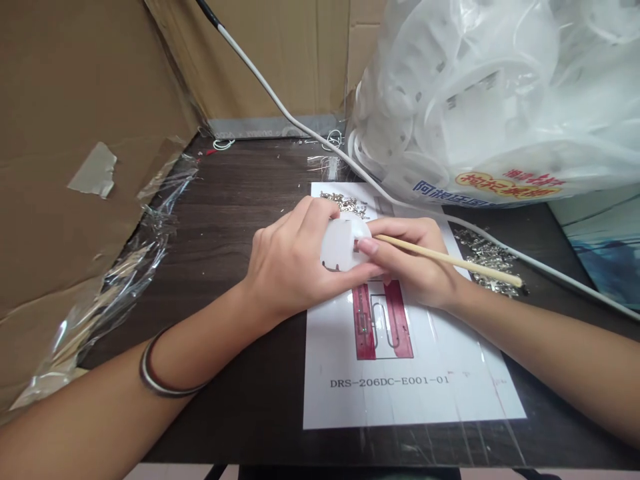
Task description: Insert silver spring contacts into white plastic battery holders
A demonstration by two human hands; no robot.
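My left hand (293, 257) is closed around a white round plastic part (336, 244), thumb along its near edge and fingers over its far side. Dark marks or small metal bits show on the part's lower left edge. At its right side, my right hand (417, 260) pinches a thin wooden stick (450, 257), which slants back over the wrist. Between thumb and part, a small brownish piece shows by the right thumb tip; what it is I cannot make out. Both hands are above a printed sheet (365, 407) with a red-and-white diagram.
Small metal pieces lie in a pile (345, 203) on the sheet's far end and in another pile (487, 260) to the right. A clear bag (480, 100) of white plastic parts stands at the back right. A white cable (300, 123) crosses the table (225, 207). Cardboard (75, 80) walls the left.
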